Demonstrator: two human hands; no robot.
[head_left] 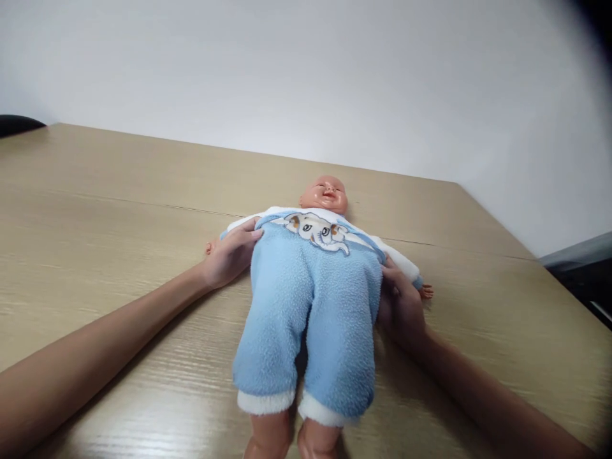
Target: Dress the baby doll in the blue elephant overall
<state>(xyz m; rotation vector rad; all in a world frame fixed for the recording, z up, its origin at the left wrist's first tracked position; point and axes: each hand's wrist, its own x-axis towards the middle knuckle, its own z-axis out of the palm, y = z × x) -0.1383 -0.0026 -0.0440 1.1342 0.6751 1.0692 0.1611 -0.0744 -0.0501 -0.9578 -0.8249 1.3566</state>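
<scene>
Doll held on both sides.
My left grip [232, 255] and right grip [401, 306] clasp the plastic baby doll in pale-blue fleece [310, 299], face-up on the light wooden surface [119, 210].

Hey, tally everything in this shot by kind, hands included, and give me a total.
Hands: 2, the left hand and the right hand, both gripping the waist of the blue trousers
Doll: 1, lying on its back
Blue trousers: 1
White top: 1
Table: 1
Total: 6
</scene>
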